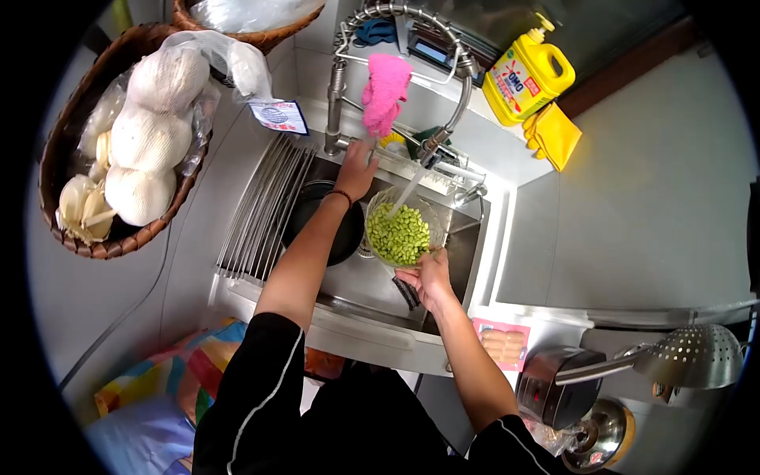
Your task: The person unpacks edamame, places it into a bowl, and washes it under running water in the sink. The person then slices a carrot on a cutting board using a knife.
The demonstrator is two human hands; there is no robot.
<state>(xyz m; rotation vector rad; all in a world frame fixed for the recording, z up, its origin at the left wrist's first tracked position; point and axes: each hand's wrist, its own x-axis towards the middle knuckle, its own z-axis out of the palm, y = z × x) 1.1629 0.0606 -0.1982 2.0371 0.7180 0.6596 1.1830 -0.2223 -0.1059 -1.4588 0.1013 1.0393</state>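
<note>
A clear bowl of green beans [400, 234] is under running water from the coiled-spring faucet [453, 131] over the sink [356, 281]. My right hand [431, 277] grips the bowl's near rim. Up at the faucet base, my left hand [359, 168] reaches toward the metal fixture below a pink cloth [385, 93]; its fingers look extended, and whether they touch the fixture is unclear. A black pan [348, 235] lies in the sink, partly behind my left forearm.
A roll-up rack [265, 210] covers the sink's left part. A basket of garlic [59, 198] is at upper left. The yellow detergent bottle [522, 79] and yellow gloves [554, 134] are behind the sink, right. A perforated ladle [689, 356] is at lower right.
</note>
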